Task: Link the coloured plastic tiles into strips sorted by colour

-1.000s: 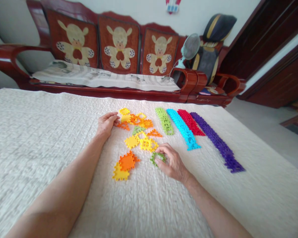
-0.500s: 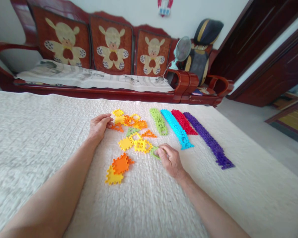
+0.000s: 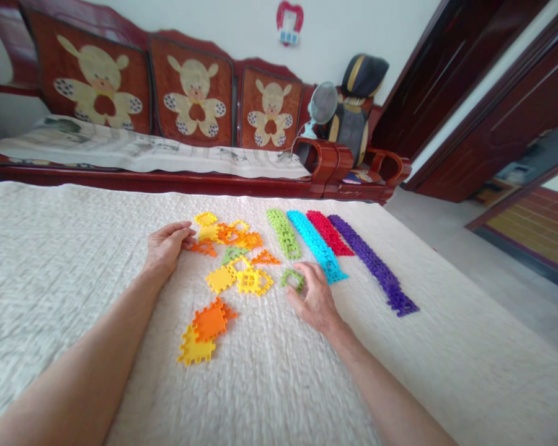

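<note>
My right hand [image 3: 314, 297] is open, thumb and fingers apart around a green openwork building piece [image 3: 292, 280] lying on the cloth. My left hand [image 3: 168, 246] rests by the far pile, fingers stretched out loosely, beside an orange triangle piece [image 3: 204, 248]; some fingertips are hard to make out. That pile has a yellow square piece [image 3: 209, 233], orange pieces [image 3: 250, 240] and a green triangle [image 3: 234, 253]. Closer to me lie a solid yellow square [image 3: 221, 279] and a yellow window piece [image 3: 249, 281]. Nearest are an orange square [image 3: 210, 320] and a yellow piece [image 3: 196, 347], overlapping.
Stacked rows of pieces lie to the right: green [image 3: 283, 233], blue [image 3: 317, 246], red [image 3: 329, 232] and purple [image 3: 374, 265]. A pale textured cloth [image 3: 260, 384] covers the table. Beyond its far edge stand a wooden sofa [image 3: 144, 181] and a fan [image 3: 324, 104].
My right hand has opened, letting go of the green piece, which now lies between thumb and fingers. The whole view has shifted right; my left hand stays by the orange triangle.
</note>
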A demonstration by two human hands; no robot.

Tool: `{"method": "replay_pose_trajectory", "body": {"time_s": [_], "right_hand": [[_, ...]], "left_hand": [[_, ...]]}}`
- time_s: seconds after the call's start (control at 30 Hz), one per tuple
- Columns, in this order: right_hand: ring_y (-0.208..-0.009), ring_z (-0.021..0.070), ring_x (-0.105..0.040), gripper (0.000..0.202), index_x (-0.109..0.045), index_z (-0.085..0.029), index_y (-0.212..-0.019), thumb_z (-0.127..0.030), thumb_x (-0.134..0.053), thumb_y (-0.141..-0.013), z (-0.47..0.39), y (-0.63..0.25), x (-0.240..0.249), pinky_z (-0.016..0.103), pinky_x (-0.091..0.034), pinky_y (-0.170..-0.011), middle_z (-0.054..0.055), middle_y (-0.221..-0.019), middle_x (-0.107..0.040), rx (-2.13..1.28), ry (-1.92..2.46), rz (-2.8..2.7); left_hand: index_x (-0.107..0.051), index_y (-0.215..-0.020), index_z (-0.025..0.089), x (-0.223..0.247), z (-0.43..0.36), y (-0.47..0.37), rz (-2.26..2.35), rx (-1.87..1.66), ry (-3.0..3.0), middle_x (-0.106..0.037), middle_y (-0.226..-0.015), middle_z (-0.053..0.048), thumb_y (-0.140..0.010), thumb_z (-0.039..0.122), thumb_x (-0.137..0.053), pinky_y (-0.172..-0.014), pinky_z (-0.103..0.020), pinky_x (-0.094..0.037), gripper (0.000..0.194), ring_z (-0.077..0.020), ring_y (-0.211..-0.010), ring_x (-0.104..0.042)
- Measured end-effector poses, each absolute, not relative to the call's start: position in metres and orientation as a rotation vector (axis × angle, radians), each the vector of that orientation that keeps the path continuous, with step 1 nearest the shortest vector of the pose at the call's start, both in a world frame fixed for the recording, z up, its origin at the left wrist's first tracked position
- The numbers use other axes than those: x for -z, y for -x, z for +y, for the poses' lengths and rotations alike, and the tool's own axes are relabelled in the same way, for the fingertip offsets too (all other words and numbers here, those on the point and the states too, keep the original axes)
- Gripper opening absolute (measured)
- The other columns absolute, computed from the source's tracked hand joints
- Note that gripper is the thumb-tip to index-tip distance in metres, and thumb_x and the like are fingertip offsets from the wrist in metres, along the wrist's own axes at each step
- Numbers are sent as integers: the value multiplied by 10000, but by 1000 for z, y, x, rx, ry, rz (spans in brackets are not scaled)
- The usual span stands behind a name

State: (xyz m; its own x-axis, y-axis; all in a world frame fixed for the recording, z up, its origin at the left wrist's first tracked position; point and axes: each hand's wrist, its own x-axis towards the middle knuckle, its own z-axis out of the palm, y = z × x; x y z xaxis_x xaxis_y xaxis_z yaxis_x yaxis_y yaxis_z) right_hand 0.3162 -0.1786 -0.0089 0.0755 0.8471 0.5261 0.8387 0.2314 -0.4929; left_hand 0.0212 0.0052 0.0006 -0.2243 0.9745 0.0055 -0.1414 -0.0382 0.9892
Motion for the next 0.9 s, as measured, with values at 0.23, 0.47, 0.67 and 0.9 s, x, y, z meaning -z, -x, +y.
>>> {"method": "replay_pose_trajectory", "body": {"time_s": [0.23,0.47,0.67,0.9], "right_hand": [[-1056,273,-597,343,-618,-187,-1084,-193,-609,-741,-180,-318,13,456,-505,-960,109,-1072,-628,-12,1603,-1782],[-1065,268,-585,411,-586,-194,-1127,-301,-660,-738,-134,-322,15,452,-517,-937,112,-1120,-610,79,1616,-1463],[-1085,277,-559,407,-580,-194,-1098,-324,-666,-722,-110,-325,28,467,-482,-983,108,-1099,-593,154,1676,-1388],[-1097,284,-550,407,-572,-192,-1102,-315,-663,-726,-108,-330,30,463,-473,-991,109,-1101,-577,148,1741,-1406]], "left_hand": [[-701,-817,160,-1,5,-21,1245,-1453,-1014,-685,-700,-21,-572,268,-678,-504,-222,-455,269,-107,-533,-564],[-712,-847,152,5,8,-18,1244,-1454,-1035,-692,-713,-25,-563,300,-692,-521,-229,-464,321,-113,-543,-575],[-715,-834,155,4,8,-19,1249,-1451,-1015,-692,-709,-23,-552,298,-699,-520,-232,-462,317,-113,-539,-573],[-718,-820,162,3,7,-19,1242,-1453,-1011,-693,-703,-22,-552,301,-702,-516,-233,-461,302,-116,-542,-573]]}}
